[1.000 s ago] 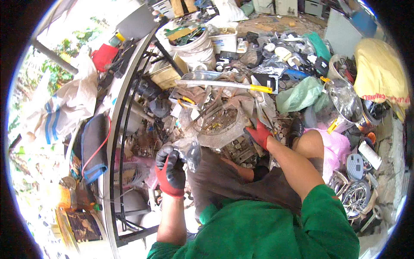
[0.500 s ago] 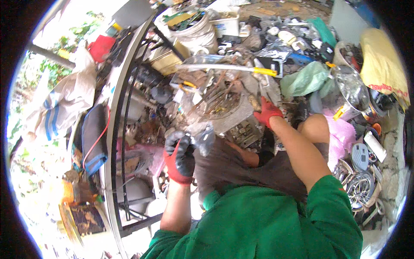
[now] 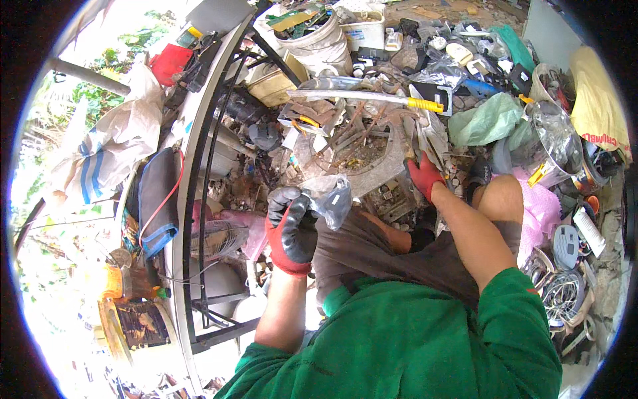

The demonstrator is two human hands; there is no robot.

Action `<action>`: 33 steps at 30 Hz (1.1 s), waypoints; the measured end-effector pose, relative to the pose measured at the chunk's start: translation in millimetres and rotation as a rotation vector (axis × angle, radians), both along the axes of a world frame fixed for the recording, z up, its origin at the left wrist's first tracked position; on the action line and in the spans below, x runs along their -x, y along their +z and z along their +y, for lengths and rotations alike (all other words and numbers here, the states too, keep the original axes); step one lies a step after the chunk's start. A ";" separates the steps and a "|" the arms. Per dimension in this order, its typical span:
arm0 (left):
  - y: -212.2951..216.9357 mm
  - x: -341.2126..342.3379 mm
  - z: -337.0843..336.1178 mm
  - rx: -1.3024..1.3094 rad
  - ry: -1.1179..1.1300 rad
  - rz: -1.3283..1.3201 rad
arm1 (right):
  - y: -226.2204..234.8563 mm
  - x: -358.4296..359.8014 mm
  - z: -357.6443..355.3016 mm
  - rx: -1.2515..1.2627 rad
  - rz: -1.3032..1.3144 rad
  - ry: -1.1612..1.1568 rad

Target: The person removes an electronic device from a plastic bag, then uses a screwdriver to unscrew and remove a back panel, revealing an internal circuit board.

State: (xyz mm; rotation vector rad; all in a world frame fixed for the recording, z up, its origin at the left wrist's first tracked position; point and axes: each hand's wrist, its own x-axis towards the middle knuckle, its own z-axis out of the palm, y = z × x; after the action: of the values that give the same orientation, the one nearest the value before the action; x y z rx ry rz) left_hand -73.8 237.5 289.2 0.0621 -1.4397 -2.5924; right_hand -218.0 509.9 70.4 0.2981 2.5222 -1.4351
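Observation:
My left hand (image 3: 291, 229), in a red and black glove, is raised over my lap. Its fingers are closed on a small clear plastic bag (image 3: 332, 201), which hangs out to the right with a pale patch on it. My right hand (image 3: 424, 176), gloved in red, reaches down to the right side of a grey frame-shaped piece (image 3: 392, 159) with a round opening. Its fingers look apart among narrow scraps, though the tips are partly hidden. A saw-like tool (image 3: 359, 98) with a yellow handle lies across the heap beyond both hands.
A dark metal frame (image 3: 211, 133) stands on my left. Farther off are a white bucket (image 3: 325, 45) of scraps and a heap of plastic-wrapped parts (image 3: 458, 63). To the right are a green bag (image 3: 488, 121), a clear bin (image 3: 555, 143), a pink sheet (image 3: 539, 206) and coiled wires (image 3: 561, 292).
The view has shifted, so the surroundings sit farther right. The plastic bag in my left hand now shows spread out. A tan piece at my right fingertips no longer shows.

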 end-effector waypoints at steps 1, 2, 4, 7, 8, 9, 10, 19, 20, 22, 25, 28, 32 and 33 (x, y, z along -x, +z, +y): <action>-0.4 0.5 1.9 -0.004 0.004 -0.009 | 4.1 -0.1 -0.3 -0.082 -0.046 0.002; -0.7 -0.3 2.3 -0.005 0.014 -0.018 | 10.6 -0.6 -2.7 -0.081 -0.056 -0.005; -0.2 -1.3 1.1 -0.004 0.017 -0.025 | 23.9 -2.1 -5.6 -0.078 -0.076 -0.019; -0.1 -4.0 -1.2 -0.002 0.010 -0.032 | 42.0 -11.1 -13.8 -0.370 -0.062 0.085; 1.6 -3.7 1.0 -0.004 0.010 -0.038 | 45.7 -12.3 -11.5 -0.384 -0.041 0.083; 2.6 -3.6 2.7 -0.004 0.011 -0.044 | 49.3 -13.5 -9.5 -0.396 -0.020 0.083; 1.7 -3.3 3.6 -0.003 0.013 -0.041 | 52.8 -14.8 -9.0 -0.409 0.001 0.083; -5.0 -2.3 5.4 -0.019 -0.012 -0.017 | 129.2 -47.2 -20.6 0.058 0.637 0.325; -5.9 -0.7 6.6 -0.041 -0.037 -0.014 | 142.6 -57.6 -22.9 0.250 0.644 0.397; -7.9 1.9 10.1 -0.039 -0.074 -0.027 | 155.9 -76.7 -30.3 0.641 0.633 0.540; -14.5 10.8 16.4 0.047 -0.093 -0.081 | 159.4 -88.8 -36.2 0.813 0.241 0.594; -14.8 21.7 36.3 0.109 0.018 -0.030 | 148.4 -77.9 -30.9 0.730 0.296 0.613; -26.6 21.1 34.5 0.588 -0.023 0.126 | 134.6 -74.5 -32.0 1.014 0.217 0.259; -30.7 21.2 24.1 0.661 -0.228 0.102 | 134.7 -71.8 -28.8 1.031 0.182 0.210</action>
State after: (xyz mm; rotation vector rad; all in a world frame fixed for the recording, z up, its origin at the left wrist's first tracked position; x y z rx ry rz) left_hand -95.0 261.6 258.6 -0.3308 -2.2812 -2.0875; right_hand -146.2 481.1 205.1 -0.2801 1.5172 -2.4547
